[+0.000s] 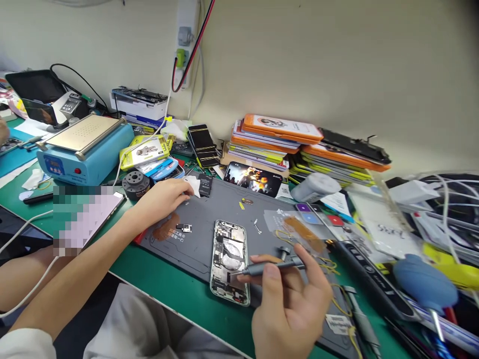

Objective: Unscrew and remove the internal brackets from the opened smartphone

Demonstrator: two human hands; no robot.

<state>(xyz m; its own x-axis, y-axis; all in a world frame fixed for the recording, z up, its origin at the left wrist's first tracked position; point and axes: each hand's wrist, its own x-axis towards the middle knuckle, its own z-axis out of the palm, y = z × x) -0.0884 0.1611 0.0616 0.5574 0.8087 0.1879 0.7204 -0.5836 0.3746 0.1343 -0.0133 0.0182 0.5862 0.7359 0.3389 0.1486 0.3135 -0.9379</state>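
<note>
An opened smartphone [230, 264] lies on the grey work mat [204, 214], its inner boards and a round silvery part exposed. My right hand [288, 304] holds a grey precision screwdriver [256, 269], with the slim tip over the phone's lower inside. Farther back, my left hand [170, 197] reaches across the mat with bent fingers drawn together. Its fingertips are beside a crumpled white tissue [194, 185] and a black battery [205, 185]; what they grip, if anything, is hidden. A small metal-and-black phone part [184, 228] lies between my left forearm and the phone.
A phone playing a video [253, 178] leans against stacked orange boxes [280, 127]. At left are a blue heating plate machine [86, 154] and a cabled phone [92, 219]. A blue air blower [424, 279] and a long black tool [374, 279] crowd the right.
</note>
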